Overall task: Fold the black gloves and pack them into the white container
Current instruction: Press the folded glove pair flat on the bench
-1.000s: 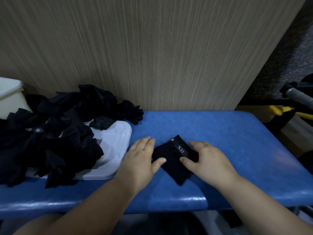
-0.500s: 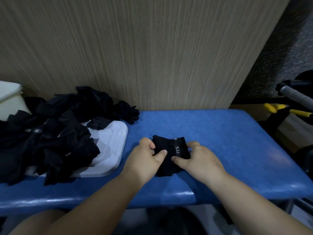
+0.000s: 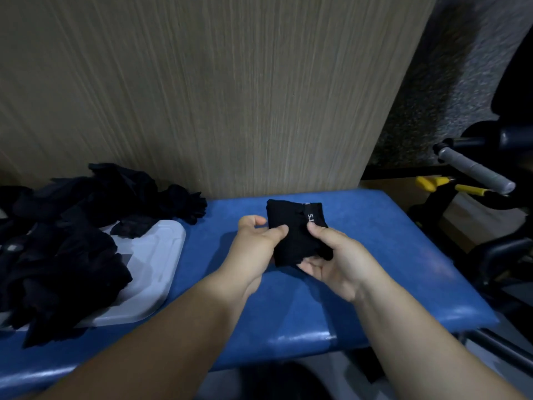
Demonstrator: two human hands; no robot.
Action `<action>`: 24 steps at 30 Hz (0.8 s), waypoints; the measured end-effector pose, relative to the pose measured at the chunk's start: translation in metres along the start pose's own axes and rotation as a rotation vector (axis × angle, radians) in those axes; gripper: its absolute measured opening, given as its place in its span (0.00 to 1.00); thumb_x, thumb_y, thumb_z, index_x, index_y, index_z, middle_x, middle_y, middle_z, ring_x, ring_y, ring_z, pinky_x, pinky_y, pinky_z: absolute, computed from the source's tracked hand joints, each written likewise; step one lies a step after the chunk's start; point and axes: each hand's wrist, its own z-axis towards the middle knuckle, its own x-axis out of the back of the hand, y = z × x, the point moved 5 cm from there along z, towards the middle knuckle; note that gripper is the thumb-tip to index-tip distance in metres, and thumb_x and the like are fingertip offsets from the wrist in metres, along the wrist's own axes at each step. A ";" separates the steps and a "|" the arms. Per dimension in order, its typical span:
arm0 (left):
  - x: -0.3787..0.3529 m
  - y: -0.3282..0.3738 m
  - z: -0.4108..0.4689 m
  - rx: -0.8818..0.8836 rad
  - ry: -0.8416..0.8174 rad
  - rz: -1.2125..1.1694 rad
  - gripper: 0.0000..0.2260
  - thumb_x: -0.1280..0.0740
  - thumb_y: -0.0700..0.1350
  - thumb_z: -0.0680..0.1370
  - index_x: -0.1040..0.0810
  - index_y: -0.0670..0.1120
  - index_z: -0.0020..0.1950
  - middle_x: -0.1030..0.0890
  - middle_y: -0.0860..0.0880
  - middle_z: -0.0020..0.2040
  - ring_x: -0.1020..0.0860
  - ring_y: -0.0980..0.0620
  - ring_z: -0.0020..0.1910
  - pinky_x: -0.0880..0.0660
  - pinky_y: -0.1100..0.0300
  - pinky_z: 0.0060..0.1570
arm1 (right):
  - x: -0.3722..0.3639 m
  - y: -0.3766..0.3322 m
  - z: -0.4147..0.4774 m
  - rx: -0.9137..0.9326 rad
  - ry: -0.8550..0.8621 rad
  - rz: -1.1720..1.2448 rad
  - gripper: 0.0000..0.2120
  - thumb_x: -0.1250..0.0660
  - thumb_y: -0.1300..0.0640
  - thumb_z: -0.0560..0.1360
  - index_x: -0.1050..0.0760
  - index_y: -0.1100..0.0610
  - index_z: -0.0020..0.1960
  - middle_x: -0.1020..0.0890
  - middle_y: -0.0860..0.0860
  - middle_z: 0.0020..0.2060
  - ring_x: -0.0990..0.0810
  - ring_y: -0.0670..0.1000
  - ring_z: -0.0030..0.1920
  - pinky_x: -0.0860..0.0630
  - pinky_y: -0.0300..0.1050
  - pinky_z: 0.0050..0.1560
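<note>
While off the bench (image 3: 389, 249), black glove (image 3: 294, 226) tight in left hand (image 3: 256, 246) and right hand (image 3: 337, 261).

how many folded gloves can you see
1: the folded glove held by the left hand and right hand over the blue bench. The black pile at left looks unfolded but may hide others.

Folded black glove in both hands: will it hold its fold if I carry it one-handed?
Probably not: the folded glove is soft fabric, with a ragged lower edge drooping over the right hand. Likely light, since the left hand pinches it with thumb and fingers, seemingly clear of the blue bench. Keep the fold pinched.
</note>
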 end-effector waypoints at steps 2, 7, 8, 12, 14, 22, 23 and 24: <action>-0.014 0.001 0.007 0.022 -0.016 -0.011 0.12 0.30 0.41 0.76 0.33 0.51 0.51 0.21 0.48 0.49 0.20 0.44 0.54 0.24 0.41 0.58 | 0.010 -0.008 0.002 0.019 0.027 0.043 0.15 0.30 0.57 0.71 0.27 0.57 0.56 0.16 0.54 0.43 0.16 0.53 0.40 0.20 0.44 0.39; -0.050 0.002 0.026 0.039 -0.074 0.004 0.13 0.31 0.42 0.77 0.33 0.47 0.57 0.22 0.47 0.48 0.21 0.46 0.49 0.23 0.43 0.57 | 0.041 -0.035 0.018 0.097 0.171 0.056 0.07 0.35 0.66 0.76 0.26 0.57 0.52 0.17 0.54 0.40 0.17 0.52 0.38 0.21 0.42 0.35; -0.057 0.002 0.032 0.049 -0.077 0.015 0.13 0.32 0.43 0.77 0.33 0.48 0.58 0.22 0.46 0.49 0.21 0.46 0.50 0.23 0.43 0.58 | 0.046 -0.039 0.023 0.095 0.201 0.046 0.07 0.35 0.66 0.76 0.27 0.57 0.51 0.17 0.54 0.41 0.18 0.52 0.38 0.22 0.42 0.35; -0.086 -0.003 0.060 0.082 -0.050 0.062 0.12 0.32 0.46 0.73 0.33 0.55 0.50 0.22 0.43 0.54 0.21 0.42 0.55 0.24 0.41 0.58 | 0.071 -0.058 0.051 0.131 0.333 -0.034 0.12 0.34 0.66 0.75 0.30 0.57 0.57 0.20 0.56 0.49 0.20 0.54 0.43 0.23 0.44 0.38; -0.099 -0.008 0.076 0.079 -0.038 0.088 0.14 0.33 0.50 0.69 0.35 0.56 0.49 0.22 0.41 0.55 0.21 0.42 0.54 0.23 0.42 0.57 | 0.084 -0.071 0.066 0.191 0.364 -0.081 0.24 0.33 0.66 0.75 0.35 0.56 0.68 0.22 0.57 0.56 0.19 0.56 0.50 0.22 0.47 0.41; -0.141 -0.014 0.120 0.025 -0.075 0.244 0.15 0.36 0.41 0.79 0.39 0.51 0.60 0.26 0.49 0.39 0.28 0.50 0.38 0.28 0.57 0.41 | 0.130 -0.095 0.103 0.312 0.488 -0.406 0.33 0.30 0.64 0.73 0.41 0.51 0.73 0.26 0.54 0.58 0.22 0.55 0.52 0.20 0.52 0.47; -0.145 -0.014 0.124 0.013 -0.080 0.280 0.15 0.37 0.41 0.79 0.39 0.51 0.61 0.26 0.49 0.39 0.28 0.50 0.38 0.28 0.57 0.41 | 0.134 -0.097 0.107 0.323 0.502 -0.475 0.34 0.30 0.63 0.73 0.41 0.51 0.73 0.25 0.53 0.58 0.22 0.54 0.52 0.20 0.54 0.49; -0.149 -0.014 0.128 -0.003 -0.083 0.331 0.16 0.37 0.41 0.79 0.39 0.50 0.63 0.25 0.48 0.40 0.26 0.49 0.40 0.26 0.55 0.43 | 0.137 -0.100 0.111 0.341 0.513 -0.556 0.34 0.29 0.62 0.73 0.40 0.51 0.73 0.24 0.53 0.58 0.21 0.55 0.54 0.20 0.55 0.52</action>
